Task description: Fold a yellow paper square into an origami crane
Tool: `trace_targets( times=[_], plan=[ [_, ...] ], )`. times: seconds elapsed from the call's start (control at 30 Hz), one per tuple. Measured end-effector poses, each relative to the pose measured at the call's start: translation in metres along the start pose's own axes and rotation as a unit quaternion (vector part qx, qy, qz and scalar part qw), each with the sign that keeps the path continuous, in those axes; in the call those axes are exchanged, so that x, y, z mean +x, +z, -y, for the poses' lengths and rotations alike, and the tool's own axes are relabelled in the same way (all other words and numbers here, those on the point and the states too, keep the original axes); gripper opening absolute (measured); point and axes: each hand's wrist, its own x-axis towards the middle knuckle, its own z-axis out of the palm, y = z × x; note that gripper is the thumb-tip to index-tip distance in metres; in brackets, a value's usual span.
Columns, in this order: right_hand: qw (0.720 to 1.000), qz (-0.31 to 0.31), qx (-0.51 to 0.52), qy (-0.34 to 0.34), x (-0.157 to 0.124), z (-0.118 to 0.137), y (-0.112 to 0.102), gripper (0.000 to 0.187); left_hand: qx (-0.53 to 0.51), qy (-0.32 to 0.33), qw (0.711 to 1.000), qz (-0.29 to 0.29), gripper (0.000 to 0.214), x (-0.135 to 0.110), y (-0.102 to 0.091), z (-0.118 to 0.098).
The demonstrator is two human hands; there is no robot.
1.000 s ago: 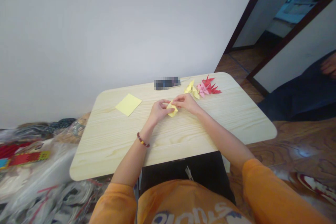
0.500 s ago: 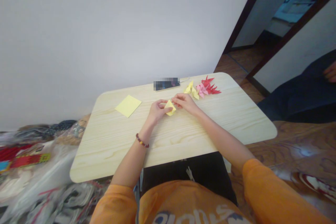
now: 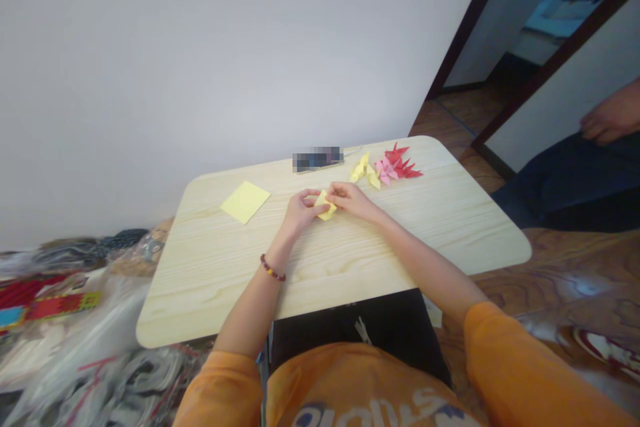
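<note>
My left grip (image 3: 300, 210) and my right grip (image 3: 353, 202) are both closed in a pinch on a small folded yellow paper (image 3: 326, 205), holding it between them just over the pale wood-grain surface (image 3: 350, 293). I cannot tell whether the paper touches the wood. A beaded bracelet (image 3: 273, 267) circles my left wrist. Just beyond my right grip, near the far edge, a yellow origami crane (image 3: 365, 171) sits beside a pink origami crane (image 3: 387, 171) and a red origami crane (image 3: 400, 163). Left of my hands lies a flat yellow paper square (image 3: 245, 202). A pixelated object (image 3: 317, 159) sits at the far edge. Off to the right, another person's hand (image 3: 610, 117) hovers above a dark-clothed leg (image 3: 570, 180).
</note>
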Motion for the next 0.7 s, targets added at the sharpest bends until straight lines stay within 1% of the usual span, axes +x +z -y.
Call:
trace_targets(
  times=[0.1,0.2,0.3,0.4,0.47,0.6,0.7],
  plan=[
    [0.998,-0.01,-0.046,-0.029,0.0001,0.0008,-0.0005,0.027,-0.021,-0.015,1.0,0.015,0.05,-0.0019,0.0015,-0.0029],
    [0.995,-0.022,-0.09,-0.045,-0.0002,0.0001,-0.0004,0.025,-0.041,-0.022,0.999,0.014,0.052,-0.0026,0.0025,-0.0046],
    [0.991,-0.016,-0.122,-0.053,-0.0017,-0.0001,0.0002,0.025,-0.049,-0.021,0.999,-0.008,0.054,-0.0014,0.0023,-0.0037],
    [0.99,0.002,-0.128,-0.06,-0.0032,0.0004,0.0013,0.019,-0.052,-0.015,0.998,-0.038,0.056,0.0002,0.0012,-0.0026],
    [0.989,0.0,-0.138,-0.06,-0.0033,0.0003,0.002,0.016,-0.055,-0.006,0.997,-0.047,0.057,0.0007,0.0007,-0.0029],
    [0.981,-0.015,-0.185,-0.054,-0.0016,-0.0014,0.0026,0.023,-0.053,0.001,0.997,-0.057,0.057,0.0003,0.0009,-0.0052],
    [0.981,-0.016,-0.189,-0.05,-0.001,-0.0014,0.0024,0.024,-0.04,0.007,0.997,-0.064,0.056,0.0003,0.0003,-0.0053]
  ],
)
